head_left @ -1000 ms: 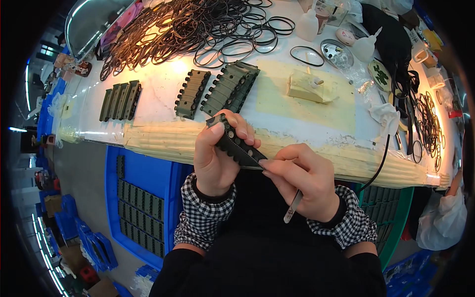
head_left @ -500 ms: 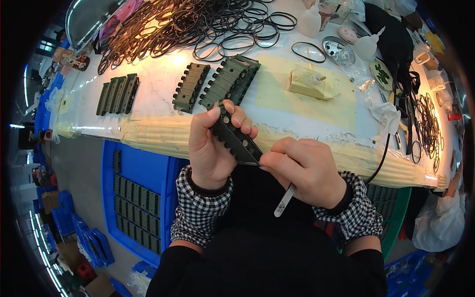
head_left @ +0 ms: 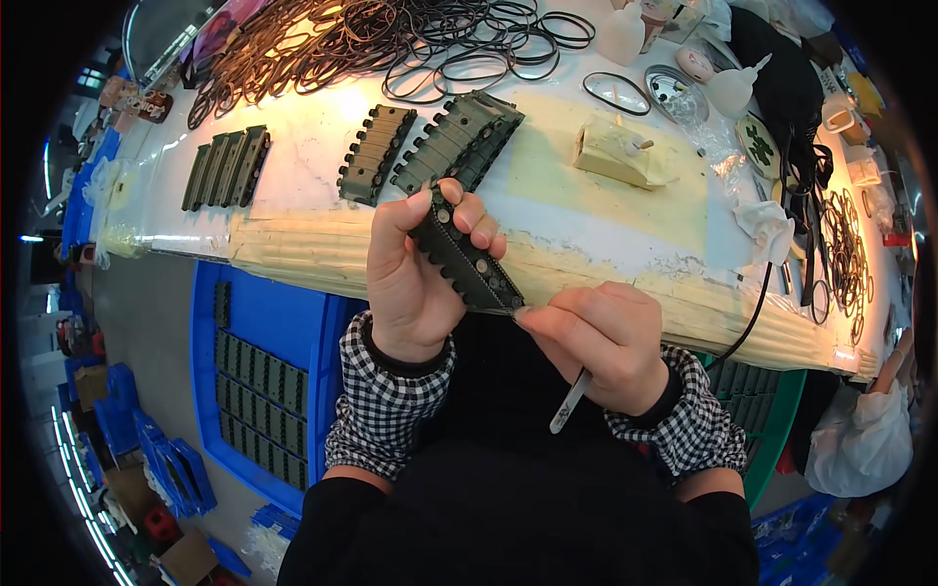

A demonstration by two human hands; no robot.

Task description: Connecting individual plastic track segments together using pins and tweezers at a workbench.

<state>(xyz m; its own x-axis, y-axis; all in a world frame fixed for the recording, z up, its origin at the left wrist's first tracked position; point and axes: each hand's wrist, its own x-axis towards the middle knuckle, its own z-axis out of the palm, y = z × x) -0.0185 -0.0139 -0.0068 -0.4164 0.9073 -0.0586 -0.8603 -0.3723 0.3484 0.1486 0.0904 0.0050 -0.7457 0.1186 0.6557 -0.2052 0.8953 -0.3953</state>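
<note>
My left hand (head_left: 415,278) is closed around a dark green toothed plastic part (head_left: 471,262), held tilted just in front of the table edge. Round metallic spots and a fine beaded line run along the face turned up to me. My right hand (head_left: 611,342) grips metal tweezers (head_left: 570,402), whose flat rounded end sticks out below the palm. Its pinched thumb and forefinger meet the part's lower right corner; the tweezer tips there are too small to make out. Beyond my left hand lie similar ridged green parts, a joined group (head_left: 459,142) and a narrower one (head_left: 377,153).
Another ridged group (head_left: 227,168) lies at the table's left. Black rubber loops (head_left: 420,39) heap at the back. A yellow-wrapped block (head_left: 620,151) sits right of centre, near white squeeze bottles (head_left: 735,88). Below the edge, a blue bin (head_left: 205,381) holds rows of green parts.
The view has shifted slightly, so the table things appear a little higher. Both hands keep the same hold; the right fingers stay at the part's lower corner.
</note>
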